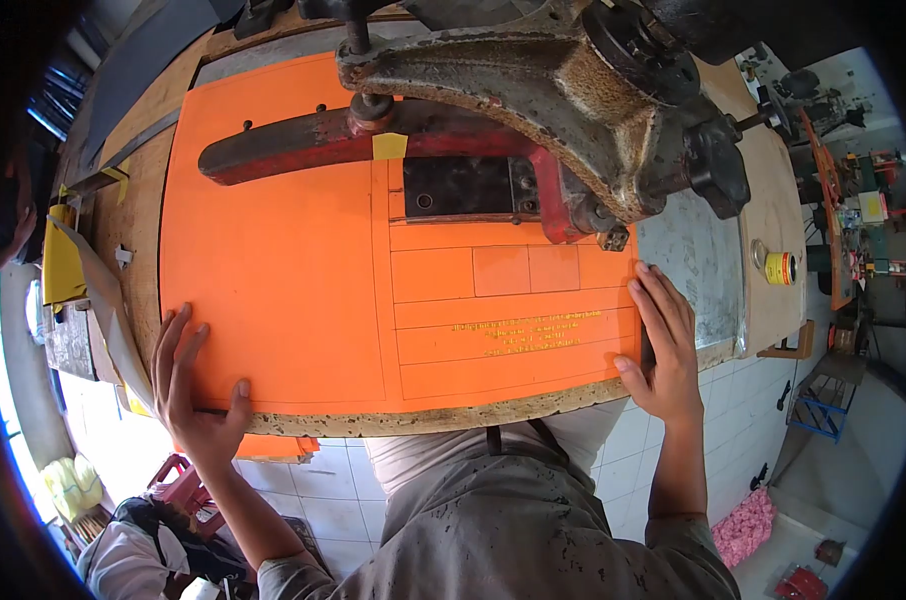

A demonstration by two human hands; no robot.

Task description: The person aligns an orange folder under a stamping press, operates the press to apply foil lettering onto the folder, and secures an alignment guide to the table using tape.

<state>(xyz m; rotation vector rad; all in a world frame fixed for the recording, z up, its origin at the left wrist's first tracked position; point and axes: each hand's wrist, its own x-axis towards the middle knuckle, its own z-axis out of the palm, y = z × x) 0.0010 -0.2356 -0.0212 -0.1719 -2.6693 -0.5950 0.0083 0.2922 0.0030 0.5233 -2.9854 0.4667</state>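
Observation:
A large orange sheet (273, 260) lies flat on the worktable, marked with thin ruled lines. Its lower right bears several lines of small gold lettering (533, 335). My left hand (195, 390) rests at the sheet's lower left edge, fingers stretched and thumb apart. At the right edge, my right hand (670, 340) lies with its fingers extended along the border and its thumb on the sheet. Above the sheet reaches a heavy metal machine arm (493, 90) with a red and black bar (303, 145). Below the bar sits a black plate (463, 187), hiding part of the sheet.
A grey metal surface (688, 260) shows beside the sheet on the right. A small yellow tin (779, 268) stands on the board there. Yellow material (65, 262) hangs at the table's left side. A pink bundle (743, 525) is low on the right.

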